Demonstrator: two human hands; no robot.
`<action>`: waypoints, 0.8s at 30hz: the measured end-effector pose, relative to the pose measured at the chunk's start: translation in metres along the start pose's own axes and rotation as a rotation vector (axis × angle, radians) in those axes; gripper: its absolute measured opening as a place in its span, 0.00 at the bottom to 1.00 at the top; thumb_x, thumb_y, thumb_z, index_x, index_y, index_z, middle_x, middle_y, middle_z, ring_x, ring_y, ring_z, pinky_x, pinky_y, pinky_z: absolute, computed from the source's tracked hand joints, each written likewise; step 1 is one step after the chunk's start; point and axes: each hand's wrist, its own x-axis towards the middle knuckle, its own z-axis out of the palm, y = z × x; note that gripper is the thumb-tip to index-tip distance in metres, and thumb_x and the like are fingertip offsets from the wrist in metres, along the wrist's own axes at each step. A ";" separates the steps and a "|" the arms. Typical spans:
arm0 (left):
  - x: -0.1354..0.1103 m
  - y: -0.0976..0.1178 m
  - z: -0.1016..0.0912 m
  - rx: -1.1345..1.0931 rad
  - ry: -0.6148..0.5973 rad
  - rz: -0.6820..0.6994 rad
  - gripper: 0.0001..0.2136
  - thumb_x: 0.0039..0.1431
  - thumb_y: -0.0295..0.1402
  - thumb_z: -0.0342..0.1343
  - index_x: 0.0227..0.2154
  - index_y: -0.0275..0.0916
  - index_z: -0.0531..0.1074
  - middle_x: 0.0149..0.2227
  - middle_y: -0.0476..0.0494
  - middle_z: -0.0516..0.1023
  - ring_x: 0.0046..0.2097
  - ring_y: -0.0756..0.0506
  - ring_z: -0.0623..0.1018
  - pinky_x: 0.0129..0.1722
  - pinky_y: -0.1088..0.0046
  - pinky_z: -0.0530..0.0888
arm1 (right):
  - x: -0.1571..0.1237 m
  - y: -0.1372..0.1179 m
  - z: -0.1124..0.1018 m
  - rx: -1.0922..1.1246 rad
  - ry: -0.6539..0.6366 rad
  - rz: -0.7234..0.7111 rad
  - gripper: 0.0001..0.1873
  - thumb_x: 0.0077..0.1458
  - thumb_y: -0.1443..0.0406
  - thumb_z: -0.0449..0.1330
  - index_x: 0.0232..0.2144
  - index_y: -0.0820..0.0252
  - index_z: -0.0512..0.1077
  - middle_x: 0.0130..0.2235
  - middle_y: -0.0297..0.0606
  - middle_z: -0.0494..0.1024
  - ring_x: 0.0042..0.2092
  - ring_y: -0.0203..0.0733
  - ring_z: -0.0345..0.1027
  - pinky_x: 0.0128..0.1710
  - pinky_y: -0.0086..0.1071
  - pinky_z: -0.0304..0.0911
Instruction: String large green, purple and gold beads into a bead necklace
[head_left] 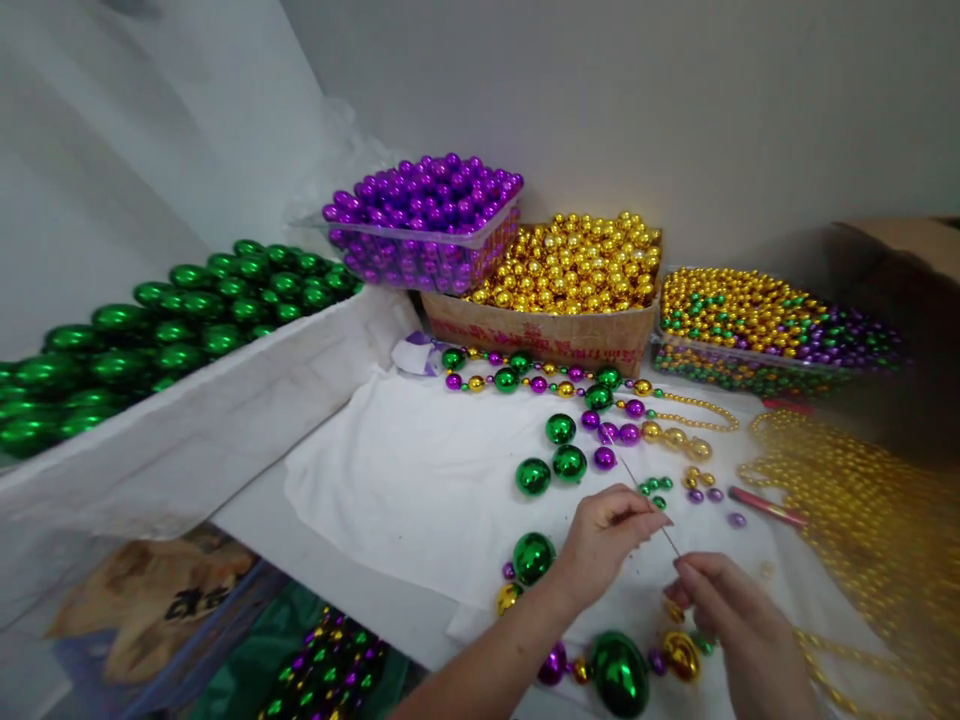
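Head camera view: the left hand (pixel 611 535) and the right hand (pixel 735 610) meet above a white cloth (pixel 420 480) near the front of the table. Between them runs a thin wire (pixel 670 541), perhaps a beading needle; it is too fine to tell for certain. The left thumb and forefinger are pressed together on it, and its far end slants up toward the loose purple beads (pixel 604 458). The right thumb and forefinger are pinched at its near end, with a small gold bead (pixel 673 610) just below those fingertips.

Under the left forearm lies a curve of mixed beads, with a large green bead (pixel 619 673) nearest the table's front edge and a ribbed gold bead (pixel 681 656) beside the right hand. Loose green balls (pixel 533 476) sit left of the purple ones. Farther back, a finished-looking bead necklace (pixel 506 380) lies across the cloth, before a cardboard box of gold beads (pixel 536 330). A clear tub of purple beads (pixel 427 240) stands to that box's left, a tub of mixed small beads (pixel 750 355) to its right. Gold bead strands (pixel 862 510) spread over the right side, near a red pen-like stick (pixel 766 506).
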 end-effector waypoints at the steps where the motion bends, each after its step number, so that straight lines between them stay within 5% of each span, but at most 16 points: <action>1: 0.006 -0.001 -0.001 0.025 -0.029 0.003 0.10 0.56 0.38 0.58 0.28 0.35 0.76 0.31 0.43 0.74 0.33 0.47 0.72 0.33 0.72 0.67 | -0.001 0.000 -0.002 0.095 0.036 0.045 0.16 0.46 0.52 0.65 0.29 0.57 0.74 0.23 0.33 0.70 0.26 0.35 0.61 0.23 0.25 0.57; 5: 0.037 -0.008 -0.010 0.561 -0.142 0.177 0.08 0.56 0.34 0.58 0.37 0.38 0.76 0.43 0.39 0.74 0.46 0.41 0.71 0.47 0.64 0.65 | -0.001 0.002 -0.014 0.312 0.164 0.102 0.16 0.38 0.55 0.70 0.28 0.57 0.75 0.21 0.30 0.66 0.23 0.32 0.56 0.19 0.24 0.54; 8: 0.058 -0.018 -0.018 1.049 -0.044 0.197 0.12 0.53 0.26 0.58 0.42 0.36 0.73 0.50 0.32 0.70 0.53 0.35 0.65 0.53 0.55 0.57 | -0.003 0.003 -0.024 0.237 0.182 0.082 0.15 0.36 0.57 0.71 0.28 0.56 0.76 0.20 0.31 0.65 0.21 0.32 0.54 0.18 0.24 0.53; 10: 0.069 -0.026 -0.020 1.142 -0.021 0.164 0.10 0.53 0.23 0.55 0.40 0.33 0.73 0.47 0.29 0.71 0.51 0.34 0.65 0.53 0.52 0.55 | -0.007 0.002 -0.024 0.151 0.164 0.060 0.16 0.38 0.55 0.70 0.29 0.57 0.76 0.21 0.32 0.67 0.21 0.32 0.54 0.17 0.25 0.52; 15: 0.077 -0.041 -0.019 1.114 -0.065 0.169 0.04 0.51 0.21 0.57 0.31 0.32 0.73 0.37 0.29 0.74 0.44 0.34 0.69 0.51 0.51 0.55 | -0.020 -0.007 -0.013 -0.079 0.275 -0.057 0.20 0.39 0.50 0.67 0.28 0.58 0.76 0.25 0.35 0.72 0.25 0.36 0.59 0.20 0.26 0.55; 20: 0.061 -0.015 -0.030 0.970 -0.068 0.226 0.05 0.53 0.30 0.61 0.34 0.38 0.73 0.36 0.39 0.74 0.41 0.39 0.71 0.46 0.61 0.62 | -0.023 -0.013 -0.023 0.004 0.314 -0.059 0.17 0.41 0.53 0.68 0.29 0.58 0.75 0.24 0.33 0.70 0.24 0.33 0.57 0.21 0.26 0.55; 24: 0.027 0.015 -0.053 0.328 0.147 0.051 0.12 0.52 0.40 0.61 0.36 0.38 0.73 0.33 0.44 0.75 0.36 0.46 0.71 0.36 0.71 0.66 | -0.026 -0.021 -0.036 0.246 0.271 -0.027 0.12 0.44 0.57 0.68 0.30 0.56 0.74 0.39 0.36 0.76 0.22 0.28 0.54 0.23 0.27 0.57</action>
